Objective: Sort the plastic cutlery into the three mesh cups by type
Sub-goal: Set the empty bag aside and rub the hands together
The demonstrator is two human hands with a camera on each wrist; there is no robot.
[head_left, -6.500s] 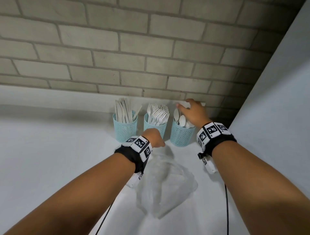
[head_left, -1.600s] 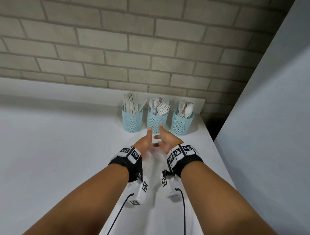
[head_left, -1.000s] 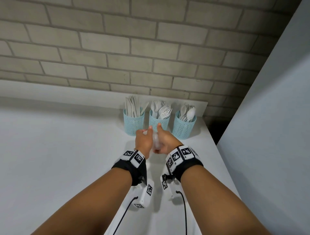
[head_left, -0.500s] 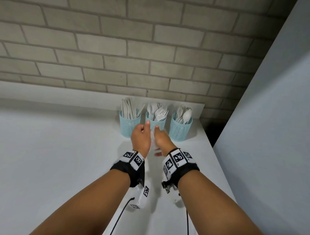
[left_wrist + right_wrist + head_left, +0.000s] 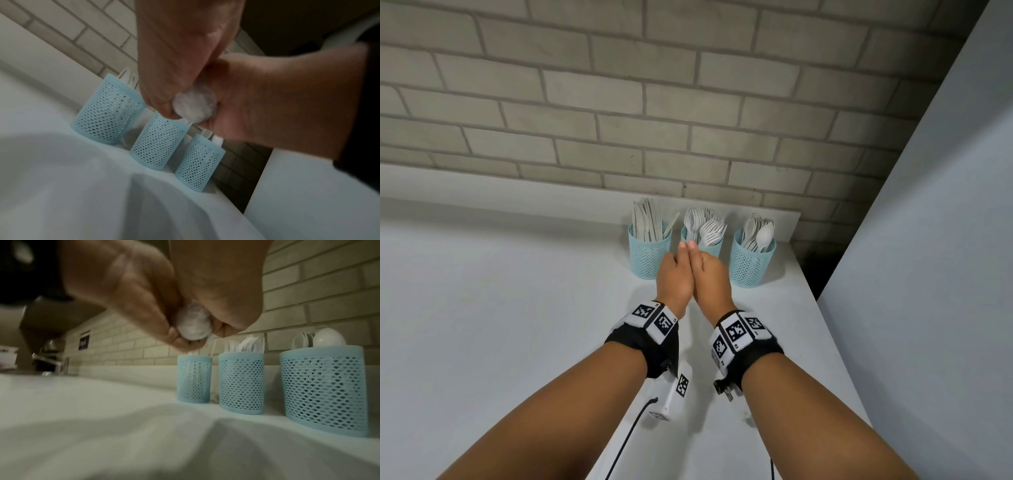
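Plastic cutlery stands sorted in three cups (image 5: 751, 260) on counter (image 5: 500, 308). Left hand (image 5: 674, 277) and right hand (image 5: 712, 277) squeeze a wad (image 5: 194, 106) together. Sorting appears complete; next, discard wad.

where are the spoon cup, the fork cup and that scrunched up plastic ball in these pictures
spoon cup (image 5: 751, 263): head view, on its mesh front wall.
fork cup (image 5: 241, 382): right wrist view, on the middle of its mesh wall.
plastic ball (image 5: 194, 106): left wrist view, on the exposed white wad pressed between both hands.
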